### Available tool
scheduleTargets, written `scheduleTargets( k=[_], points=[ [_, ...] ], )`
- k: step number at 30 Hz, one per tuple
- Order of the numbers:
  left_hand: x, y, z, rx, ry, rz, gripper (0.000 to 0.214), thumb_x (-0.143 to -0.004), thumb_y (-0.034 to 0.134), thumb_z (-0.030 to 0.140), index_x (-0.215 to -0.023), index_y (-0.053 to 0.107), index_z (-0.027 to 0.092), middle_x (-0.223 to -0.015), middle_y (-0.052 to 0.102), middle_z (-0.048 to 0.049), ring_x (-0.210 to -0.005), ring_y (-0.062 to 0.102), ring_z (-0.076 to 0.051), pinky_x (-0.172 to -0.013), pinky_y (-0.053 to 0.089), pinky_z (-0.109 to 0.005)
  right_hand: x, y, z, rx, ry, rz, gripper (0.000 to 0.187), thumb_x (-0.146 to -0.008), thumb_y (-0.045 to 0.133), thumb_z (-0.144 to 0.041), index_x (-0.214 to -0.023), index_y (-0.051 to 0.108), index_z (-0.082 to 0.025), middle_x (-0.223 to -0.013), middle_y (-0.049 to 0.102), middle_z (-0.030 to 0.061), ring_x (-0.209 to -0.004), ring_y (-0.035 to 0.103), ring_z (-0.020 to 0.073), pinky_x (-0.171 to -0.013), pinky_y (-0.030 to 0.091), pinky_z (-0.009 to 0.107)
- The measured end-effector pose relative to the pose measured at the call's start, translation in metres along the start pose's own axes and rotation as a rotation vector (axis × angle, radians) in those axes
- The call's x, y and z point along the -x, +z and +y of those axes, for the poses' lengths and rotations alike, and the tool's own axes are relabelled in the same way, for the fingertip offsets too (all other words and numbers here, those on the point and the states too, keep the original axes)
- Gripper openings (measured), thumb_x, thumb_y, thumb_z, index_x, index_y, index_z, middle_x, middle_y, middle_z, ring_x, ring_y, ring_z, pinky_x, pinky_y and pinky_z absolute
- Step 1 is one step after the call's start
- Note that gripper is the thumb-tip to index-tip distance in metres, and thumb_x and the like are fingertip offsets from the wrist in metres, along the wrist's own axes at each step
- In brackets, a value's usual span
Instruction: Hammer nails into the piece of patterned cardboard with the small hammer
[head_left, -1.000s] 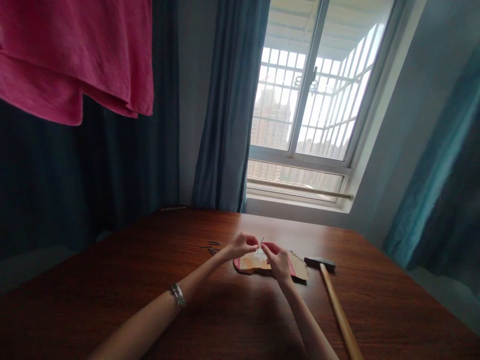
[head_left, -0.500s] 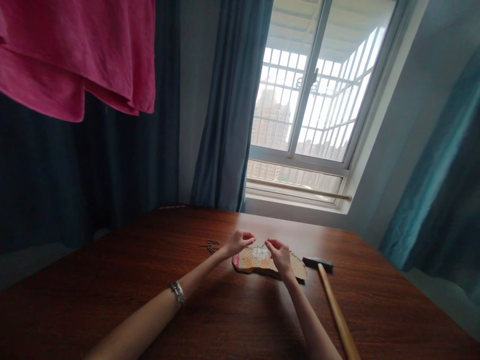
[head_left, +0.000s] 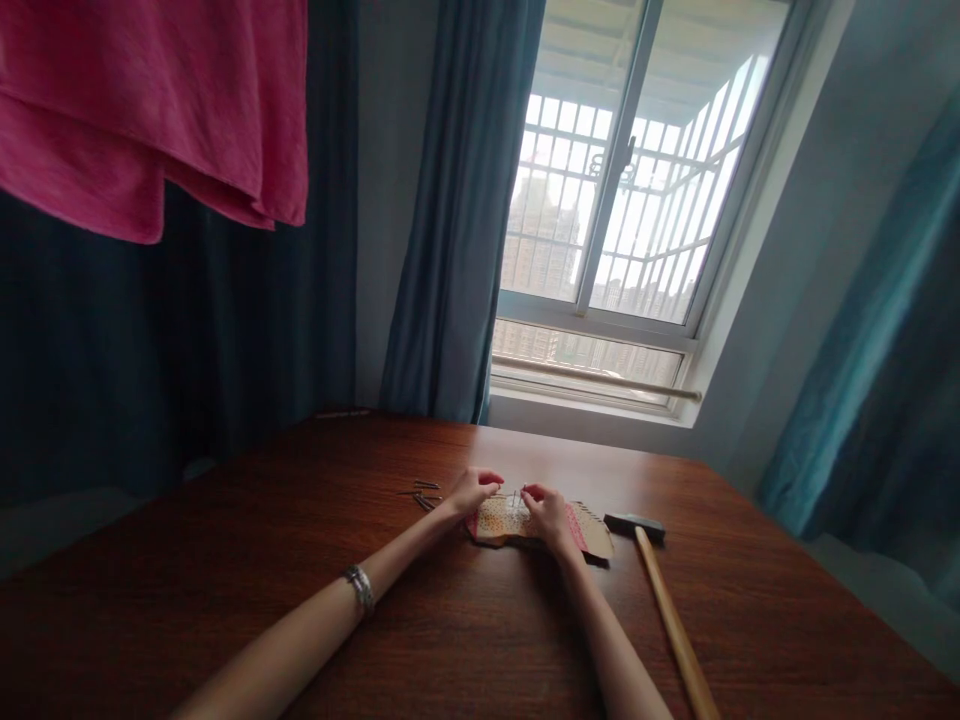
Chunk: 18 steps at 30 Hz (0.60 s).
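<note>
A flat piece of cardboard [head_left: 594,537] with red dots and a pink edge lies on the wooden table [head_left: 225,560]. My left hand [head_left: 472,491] rests at its left end with fingers curled in a pinch. Close beside it, my right hand [head_left: 547,515] pinches a thin nail [head_left: 516,500] that stands upright on the cardboard. The two hands almost touch around the nail. A bracelet [head_left: 359,589] sits on my left wrist.
Several loose nails [head_left: 421,493] lie on the table left of my left hand. A hammer [head_left: 660,595] with a long wooden handle lies to the right of the cardboard. Curtains, a barred window and a hanging pink cloth [head_left: 150,110] are behind.
Both hands have come down from just above the cardboard onto it. The nail, tilted in the air before, now stands upright on the cardboard.
</note>
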<state>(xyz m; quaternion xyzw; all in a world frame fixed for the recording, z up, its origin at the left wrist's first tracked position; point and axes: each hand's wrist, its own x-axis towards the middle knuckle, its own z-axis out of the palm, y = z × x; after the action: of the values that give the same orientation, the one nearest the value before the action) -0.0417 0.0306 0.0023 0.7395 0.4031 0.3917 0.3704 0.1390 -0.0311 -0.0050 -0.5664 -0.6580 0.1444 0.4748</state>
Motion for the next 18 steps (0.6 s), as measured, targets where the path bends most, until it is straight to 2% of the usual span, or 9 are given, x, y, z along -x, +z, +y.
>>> scheduleTargets(
  k=[4, 9, 12, 15, 18],
  points=[
    [0.003, 0.007, -0.001, 0.022, -0.044, -0.025, 0.032, -0.065, 0.052, 0.026, -0.089, 0.067, 0.011, -0.085, 0.068, -0.0074, -0.078, 0.061, -0.019, -0.067, 0.046, -0.027, 0.001, 0.001, -0.001, 0.034, -0.004, -0.001, 0.023, -0.075, 0.049, -0.032, -0.079, 0.068, -0.020, -0.075, 0.069, 0.0036, -0.068, 0.061, 0.0163, -0.065, 0.044, 0.025],
    [0.005, 0.016, -0.002, 0.035, 0.003, -0.052, 0.031, -0.064, 0.053, 0.023, -0.089, 0.066, 0.012, -0.087, 0.068, -0.0065, -0.080, 0.061, -0.017, -0.069, 0.046, -0.025, 0.006, 0.001, -0.006, 0.064, -0.021, 0.004, 0.023, -0.075, 0.048, -0.031, -0.081, 0.068, -0.020, -0.077, 0.069, 0.0034, -0.069, 0.061, 0.0154, -0.067, 0.044, 0.024],
    [0.005, 0.019, 0.000, 0.052, 0.003, -0.061, 0.033, -0.065, 0.053, 0.022, -0.093, 0.065, 0.011, -0.084, 0.067, -0.0062, -0.075, 0.060, -0.016, -0.064, 0.046, -0.024, 0.009, -0.001, -0.008, 0.077, -0.021, 0.002, 0.022, -0.075, 0.048, -0.030, -0.079, 0.068, -0.020, -0.076, 0.069, 0.0030, -0.068, 0.060, 0.0150, -0.067, 0.044, 0.024],
    [0.002, 0.020, 0.006, 0.054, -0.024, -0.083, 0.036, -0.067, 0.055, 0.029, -0.097, 0.063, 0.011, -0.083, 0.067, -0.0064, -0.071, 0.060, -0.016, -0.057, 0.045, -0.023, 0.013, -0.002, -0.010, 0.086, -0.016, 0.005, 0.021, -0.075, 0.049, -0.030, -0.077, 0.068, -0.020, -0.074, 0.069, 0.0024, -0.066, 0.059, 0.0148, -0.066, 0.043, 0.023],
    [-0.002, 0.022, 0.014, 0.023, 0.012, -0.143, 0.038, -0.066, 0.059, 0.036, -0.095, 0.064, 0.012, -0.082, 0.067, -0.0064, -0.072, 0.059, -0.016, -0.058, 0.045, -0.023, 0.016, -0.003, -0.011, 0.093, -0.013, 0.016, 0.021, -0.075, 0.049, -0.031, -0.076, 0.067, -0.021, -0.072, 0.068, 0.0018, -0.066, 0.058, 0.0148, -0.065, 0.042, 0.023]
  ],
)
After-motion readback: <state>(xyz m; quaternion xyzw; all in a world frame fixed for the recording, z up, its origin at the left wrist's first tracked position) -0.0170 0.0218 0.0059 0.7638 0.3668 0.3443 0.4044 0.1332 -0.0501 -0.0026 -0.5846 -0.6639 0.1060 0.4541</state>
